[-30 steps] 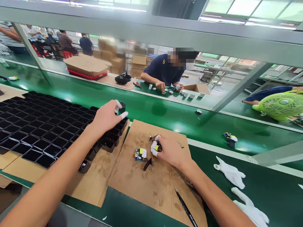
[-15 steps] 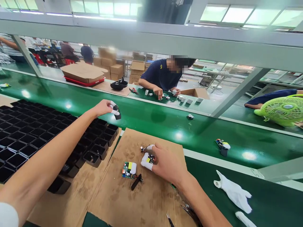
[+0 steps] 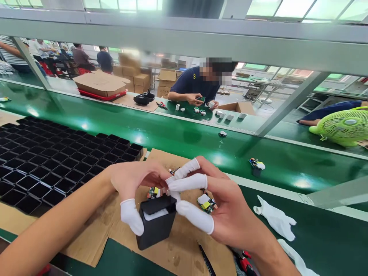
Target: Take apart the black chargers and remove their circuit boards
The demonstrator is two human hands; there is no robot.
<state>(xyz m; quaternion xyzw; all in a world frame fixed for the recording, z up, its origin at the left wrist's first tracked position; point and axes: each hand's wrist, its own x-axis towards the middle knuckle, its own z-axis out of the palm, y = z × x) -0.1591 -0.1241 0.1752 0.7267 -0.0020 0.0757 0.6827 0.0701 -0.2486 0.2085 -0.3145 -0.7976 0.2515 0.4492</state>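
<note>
My left hand (image 3: 135, 184) grips a black plastic case (image 3: 158, 226), its thumb on the near side, and holds it tilted above the cardboard. White material (image 3: 156, 214) shows inside the open top. A small black plate (image 3: 160, 203) with a metal connector stands at that opening. My right hand (image 3: 221, 203), white cots on its fingers, is closed at the plate's far corner; its fingertips pinch there, partly hidden. Behind the case, one circuit board (image 3: 155, 191) lies partly covered; another circuit board (image 3: 206, 202) lies beside my right fingers.
Rows of black cases (image 3: 57, 165) stand at left. Tweezers (image 3: 205, 257) and red-handled pliers (image 3: 245, 262) lie near the front. White gloves (image 3: 276, 218) lie at right. A board assembly (image 3: 257, 165) sits on the green belt (image 3: 178, 134). Across it, a person (image 3: 195, 86) handles small parts.
My left hand has come back from above the belt to the middle, now with the case upright-tilted in it. My right hand has lifted off the cardboard to meet it.
</note>
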